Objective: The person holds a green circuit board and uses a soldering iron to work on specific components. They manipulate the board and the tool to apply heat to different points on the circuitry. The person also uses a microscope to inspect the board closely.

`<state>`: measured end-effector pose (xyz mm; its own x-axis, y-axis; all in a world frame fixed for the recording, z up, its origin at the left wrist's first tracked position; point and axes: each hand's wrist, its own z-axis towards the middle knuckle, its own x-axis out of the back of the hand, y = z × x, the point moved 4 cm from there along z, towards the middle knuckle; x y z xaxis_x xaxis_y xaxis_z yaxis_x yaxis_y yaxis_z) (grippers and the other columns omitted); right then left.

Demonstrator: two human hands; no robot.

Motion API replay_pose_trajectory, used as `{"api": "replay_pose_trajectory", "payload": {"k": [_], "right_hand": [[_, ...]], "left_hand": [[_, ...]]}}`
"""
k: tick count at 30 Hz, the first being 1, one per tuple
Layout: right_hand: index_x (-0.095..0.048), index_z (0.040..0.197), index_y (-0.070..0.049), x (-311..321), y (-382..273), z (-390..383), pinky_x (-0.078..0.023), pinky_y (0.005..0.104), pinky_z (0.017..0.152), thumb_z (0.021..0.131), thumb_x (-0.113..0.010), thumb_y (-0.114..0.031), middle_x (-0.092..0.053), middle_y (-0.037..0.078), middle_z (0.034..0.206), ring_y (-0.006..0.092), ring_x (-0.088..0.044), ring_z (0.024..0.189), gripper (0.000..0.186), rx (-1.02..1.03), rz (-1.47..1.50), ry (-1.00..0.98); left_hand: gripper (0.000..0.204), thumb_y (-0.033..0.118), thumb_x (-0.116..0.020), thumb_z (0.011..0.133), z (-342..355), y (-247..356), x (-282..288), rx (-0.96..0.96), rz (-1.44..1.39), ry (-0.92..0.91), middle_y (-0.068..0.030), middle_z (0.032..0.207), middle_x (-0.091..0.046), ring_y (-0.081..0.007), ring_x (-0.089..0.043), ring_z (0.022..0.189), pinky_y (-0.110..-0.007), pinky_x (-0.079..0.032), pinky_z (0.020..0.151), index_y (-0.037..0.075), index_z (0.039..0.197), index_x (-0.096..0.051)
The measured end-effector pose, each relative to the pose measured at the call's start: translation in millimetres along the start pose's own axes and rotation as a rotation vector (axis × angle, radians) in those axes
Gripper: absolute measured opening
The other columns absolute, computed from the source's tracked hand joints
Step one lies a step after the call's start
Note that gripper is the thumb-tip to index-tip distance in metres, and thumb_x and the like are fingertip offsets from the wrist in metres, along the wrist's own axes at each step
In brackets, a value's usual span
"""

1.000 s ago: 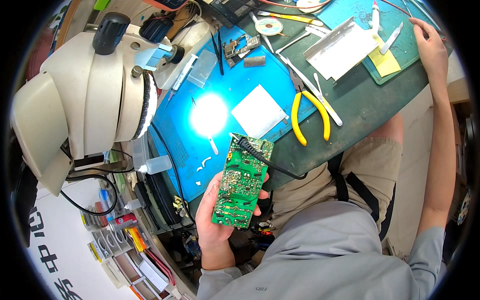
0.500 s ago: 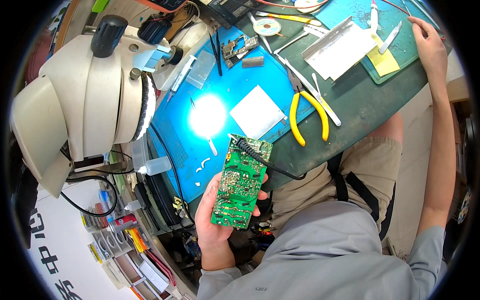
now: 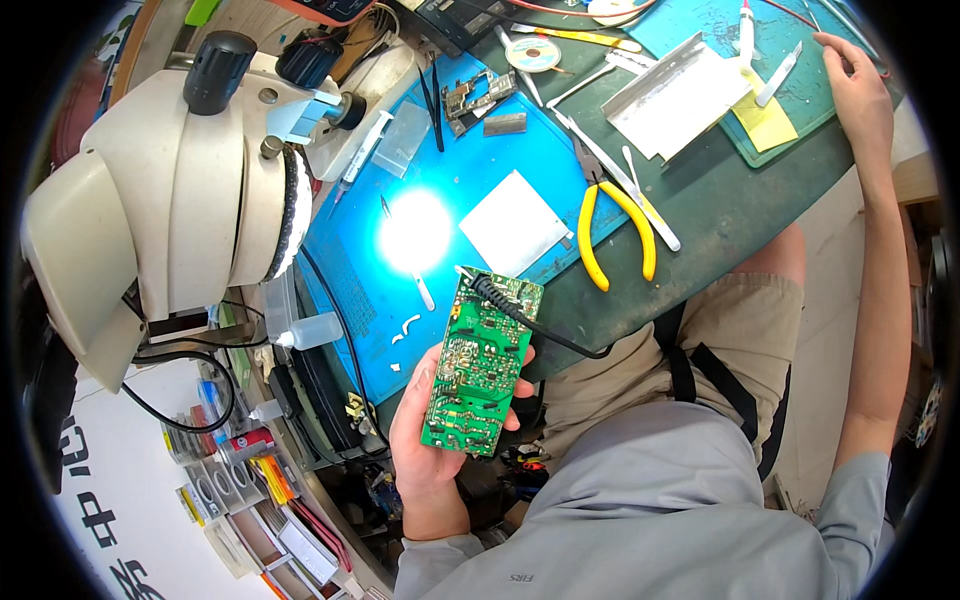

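Observation:
My left hand (image 3: 440, 420) grips a green circuit board (image 3: 480, 370), solder side up, with a black cord (image 3: 545, 335) attached at its upper end. My right hand (image 3: 855, 90) is at the upper right, fingers curled at a thin red lead (image 3: 800, 18); what they hold, if anything, is unclear. Beyond the board are a bright light spot on the blue mat (image 3: 350, 290), a white square pad (image 3: 515, 225), yellow-handled cutters (image 3: 617, 235) and long tweezers (image 3: 650, 205).
A microscope (image 3: 190, 190) stands at the left, above a bottle (image 3: 310, 330). The bench holds a bent metal sheet (image 3: 665, 95), yellow paper (image 3: 765, 125), syringes (image 3: 365, 150), a solder-wick spool (image 3: 533, 53) and metal parts (image 3: 475, 100). An organiser (image 3: 230, 480) sits lower left.
The board in my left hand has shifted very slightly left, and the view of the bench has moved a little. My right hand stays at the upper right.

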<state>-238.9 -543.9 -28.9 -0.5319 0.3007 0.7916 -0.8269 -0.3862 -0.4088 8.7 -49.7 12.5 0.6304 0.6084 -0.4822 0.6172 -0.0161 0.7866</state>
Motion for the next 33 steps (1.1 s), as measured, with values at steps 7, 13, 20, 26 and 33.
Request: {"api": "replay_pose_trajectory", "payload": {"k": [7,13,20,26,33], "right_hand": [[-0.071,0.127,-0.027,-0.7,-0.8,-1.1,-0.05,0.0305,0.095,0.101,-0.054,-0.036,-0.073,0.001,0.118,0.0155,-0.068,0.107,0.033,0.007,0.037,0.0],[-0.072,0.127,-0.025,0.1,-0.3,-1.6,-0.05,0.0302,0.096,0.102,-0.054,-0.036,-0.072,0.002,0.122,0.0159,-0.068,0.11,0.033,0.03,0.058,0.006],[-0.072,0.127,-0.025,-0.6,0.6,-0.7,-0.05,0.0306,0.096,0.101,-0.054,-0.036,-0.072,0.001,0.121,0.0163,-0.068,0.109,0.033,0.013,0.048,-0.002],[-0.072,0.127,-0.026,1.1,-5.5,-1.8,-0.05,0.0309,0.096,0.101,-0.054,-0.036,-0.073,0.001,0.12,0.0166,-0.068,0.109,0.033,-0.011,0.032,-0.019],[-0.072,0.126,-0.026,0.6,-2.9,-2.2,-0.05,0.0313,0.096,0.101,-0.054,-0.037,-0.072,0.002,0.12,0.0176,-0.068,0.111,0.033,0.023,0.054,0.013]], "left_hand": [[0.057,0.038,-0.033,0.109,-0.3,0.0,0.3,-0.002,0.001,0.01,-0.0392,0.136,-0.053,-0.0412,-0.07,0.102,-0.042,-0.063,0.073,-0.009,0.141,-0.042],[0.058,0.038,-0.034,0.108,0.4,0.0,1.0,-0.005,0.019,0.008,-0.039,0.136,-0.054,-0.0412,-0.071,0.102,-0.042,-0.063,0.073,-0.009,0.141,-0.042],[0.057,0.038,-0.034,0.108,1.3,-1.2,1.1,0.006,0.0,0.008,-0.0394,0.136,-0.053,-0.0416,-0.07,0.103,-0.042,-0.063,0.073,-0.008,0.141,-0.042],[0.058,0.038,-0.033,0.108,-0.3,0.1,2.0,0.004,0.01,0.009,-0.0397,0.137,-0.052,-0.0419,-0.07,0.103,-0.043,-0.063,0.074,-0.008,0.141,-0.042],[0.057,0.038,-0.032,0.109,1.3,-0.5,1.2,0.007,-0.007,0.009,-0.0397,0.137,-0.052,-0.0421,-0.07,0.102,-0.043,-0.063,0.073,-0.008,0.142,-0.042]]}}
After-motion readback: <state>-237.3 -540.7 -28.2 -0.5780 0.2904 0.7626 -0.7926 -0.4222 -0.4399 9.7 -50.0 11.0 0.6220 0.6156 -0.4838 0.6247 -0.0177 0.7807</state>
